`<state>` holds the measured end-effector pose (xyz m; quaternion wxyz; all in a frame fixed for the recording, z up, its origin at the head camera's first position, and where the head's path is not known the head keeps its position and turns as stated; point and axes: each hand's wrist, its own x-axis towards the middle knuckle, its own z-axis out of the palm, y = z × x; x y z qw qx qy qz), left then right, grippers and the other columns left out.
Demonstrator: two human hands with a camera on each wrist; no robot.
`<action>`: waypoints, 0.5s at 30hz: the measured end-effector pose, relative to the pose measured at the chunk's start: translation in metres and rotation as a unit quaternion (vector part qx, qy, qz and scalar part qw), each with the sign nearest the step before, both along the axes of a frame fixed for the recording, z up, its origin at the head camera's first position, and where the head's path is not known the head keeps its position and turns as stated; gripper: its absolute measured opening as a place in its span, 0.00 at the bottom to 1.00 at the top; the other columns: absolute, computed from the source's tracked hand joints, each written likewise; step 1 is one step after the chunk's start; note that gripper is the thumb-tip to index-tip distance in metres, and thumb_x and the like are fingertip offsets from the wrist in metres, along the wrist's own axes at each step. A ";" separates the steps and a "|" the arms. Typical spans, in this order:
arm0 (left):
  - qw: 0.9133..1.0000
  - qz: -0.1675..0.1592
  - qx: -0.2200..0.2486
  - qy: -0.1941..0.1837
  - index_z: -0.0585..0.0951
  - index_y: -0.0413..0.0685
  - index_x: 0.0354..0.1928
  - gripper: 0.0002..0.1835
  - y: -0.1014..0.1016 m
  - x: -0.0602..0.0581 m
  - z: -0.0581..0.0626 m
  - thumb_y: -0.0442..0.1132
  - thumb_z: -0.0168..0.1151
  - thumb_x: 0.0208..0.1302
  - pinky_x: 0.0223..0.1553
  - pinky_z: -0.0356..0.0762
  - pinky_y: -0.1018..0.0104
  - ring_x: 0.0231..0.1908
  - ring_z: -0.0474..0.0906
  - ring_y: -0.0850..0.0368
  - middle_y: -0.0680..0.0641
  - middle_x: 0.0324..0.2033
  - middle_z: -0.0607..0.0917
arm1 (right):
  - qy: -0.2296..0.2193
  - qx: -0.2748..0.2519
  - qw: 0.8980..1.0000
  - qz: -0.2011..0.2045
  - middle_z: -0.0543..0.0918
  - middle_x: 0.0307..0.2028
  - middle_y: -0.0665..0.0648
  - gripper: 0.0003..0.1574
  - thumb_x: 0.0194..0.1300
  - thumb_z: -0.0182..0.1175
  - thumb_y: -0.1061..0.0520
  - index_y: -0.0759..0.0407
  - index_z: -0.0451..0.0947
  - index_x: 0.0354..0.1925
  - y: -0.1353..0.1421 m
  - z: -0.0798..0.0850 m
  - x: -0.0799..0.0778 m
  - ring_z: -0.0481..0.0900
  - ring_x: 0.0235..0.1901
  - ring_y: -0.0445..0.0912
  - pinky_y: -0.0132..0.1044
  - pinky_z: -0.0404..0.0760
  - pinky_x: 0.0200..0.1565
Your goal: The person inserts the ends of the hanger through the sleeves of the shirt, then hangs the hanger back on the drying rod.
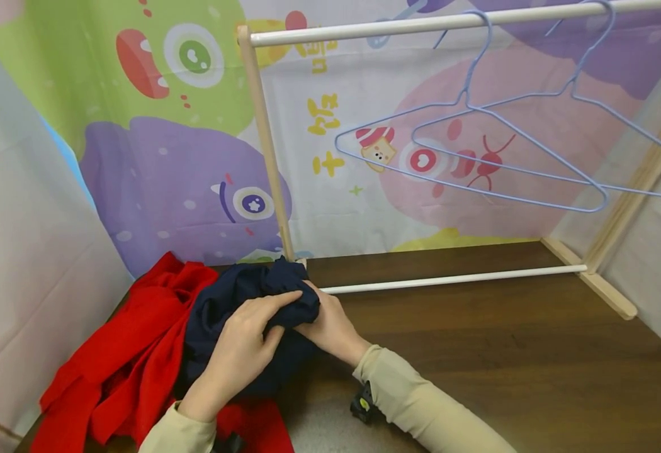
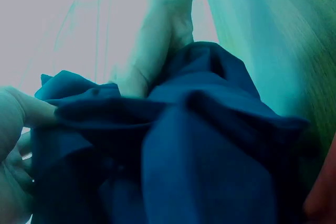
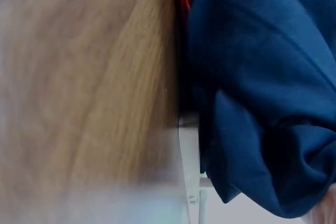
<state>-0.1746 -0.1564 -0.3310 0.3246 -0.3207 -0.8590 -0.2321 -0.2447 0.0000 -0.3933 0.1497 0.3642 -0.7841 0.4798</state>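
Note:
A bunched navy cloth garment is between my two hands, over a red garment. My left hand grips the navy cloth from the near side, index finger across its top and thumb below. From the right, my right hand holds the same bundle, with its fingers mostly hidden behind the folds. In the left wrist view the navy cloth hangs in loose folds, and the right hand reaches into them. The right wrist view shows the crumpled navy cloth above the table, beside a strip of red.
A clothes rack with a white top rail and wooden posts stands behind the garments. Two blue hangers hang from it toward the right. A low white bar crosses the brown table. A cartoon-printed curtain forms the back.

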 end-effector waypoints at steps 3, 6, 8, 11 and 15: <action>1.000 0.006 -0.005 -0.003 0.74 0.54 0.57 0.32 -0.001 0.001 0.002 0.24 0.63 0.46 0.48 0.73 0.61 0.44 0.77 0.57 0.51 0.46 0.81 | 0.016 -0.009 1.000 -0.010 0.79 0.49 0.57 0.24 0.59 0.61 0.59 0.57 0.70 0.54 0.003 0.002 -0.001 0.78 0.48 0.47 0.35 0.76 0.49; 1.000 0.026 -0.001 -0.012 0.66 0.54 0.64 0.39 -0.003 0.002 0.003 0.28 0.67 0.46 0.46 0.75 0.59 0.42 0.78 0.55 0.49 0.45 0.82 | 0.019 -0.030 0.999 -0.022 0.82 0.44 0.57 0.21 0.57 0.61 0.62 0.58 0.74 0.51 0.008 0.004 -0.002 0.81 0.43 0.46 0.33 0.77 0.45; 0.999 0.035 0.011 -0.024 0.58 0.52 0.68 0.45 -0.003 0.003 0.004 0.31 0.69 0.46 0.46 0.75 0.56 0.43 0.79 0.52 0.47 0.45 0.82 | 0.013 -0.046 0.998 -0.028 0.83 0.41 0.58 0.20 0.57 0.61 0.63 0.58 0.75 0.50 0.011 0.007 -0.002 0.82 0.39 0.46 0.33 0.78 0.42; 0.998 0.045 0.029 -0.036 0.48 0.47 0.70 0.52 -0.005 0.003 0.005 0.34 0.70 0.47 0.48 0.73 0.54 0.45 0.78 0.50 0.44 0.47 0.81 | 0.003 -0.062 0.997 -0.041 0.84 0.39 0.58 0.20 0.56 0.62 0.63 0.57 0.77 0.49 0.015 0.011 -0.001 0.83 0.37 0.46 0.32 0.79 0.40; 0.997 0.049 0.037 -0.046 0.48 0.49 0.70 0.52 -0.007 0.001 0.006 0.37 0.70 0.48 0.49 0.73 0.53 0.47 0.78 0.50 0.45 0.51 0.79 | 0.012 -0.064 0.996 -0.067 0.85 0.38 0.56 0.17 0.55 0.62 0.63 0.55 0.79 0.45 0.021 0.015 -0.001 0.83 0.36 0.45 0.32 0.78 0.40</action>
